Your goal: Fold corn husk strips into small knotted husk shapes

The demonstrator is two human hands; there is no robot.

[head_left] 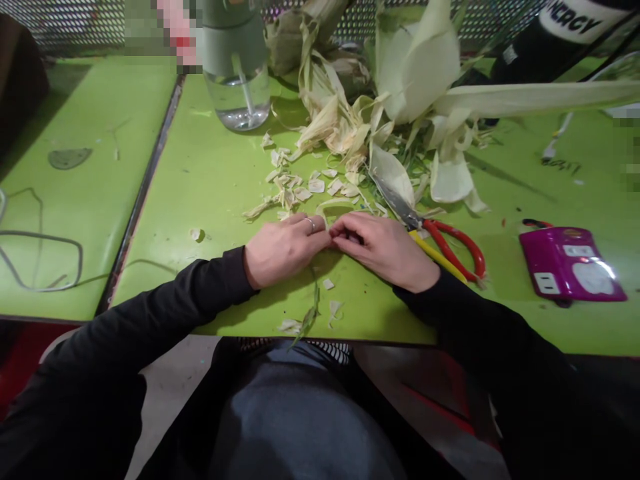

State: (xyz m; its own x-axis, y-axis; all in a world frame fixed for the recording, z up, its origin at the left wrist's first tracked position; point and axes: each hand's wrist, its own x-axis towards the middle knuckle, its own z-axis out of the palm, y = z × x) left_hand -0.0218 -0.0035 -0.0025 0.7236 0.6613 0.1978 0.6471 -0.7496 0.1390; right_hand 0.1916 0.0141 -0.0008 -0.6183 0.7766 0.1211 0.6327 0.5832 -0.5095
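Observation:
My left hand (290,248), with a ring on one finger, and my right hand (383,248) meet fingertip to fingertip just above the green table (170,220). Both are closed in a pinch. A thin pale strip of corn husk (325,205) curves out from between them; its pinched end is hidden by the fingers. Cut bits of husk (303,193) lie scattered beyond my hands. Below the left hand, a thin green stalk (314,310) reaches toward the table's front edge. Red-handled scissors (453,247) rest beside my right wrist, blades toward the husks, partly over a yellow handle (437,257).
Behind the scraps is a heap of dried corn husks (345,127), with a long leaf stretching right. A clear water bottle (237,80) stands at the back left. A purple power socket block (570,263) lies at right, and a dark bottle (550,40) leans behind.

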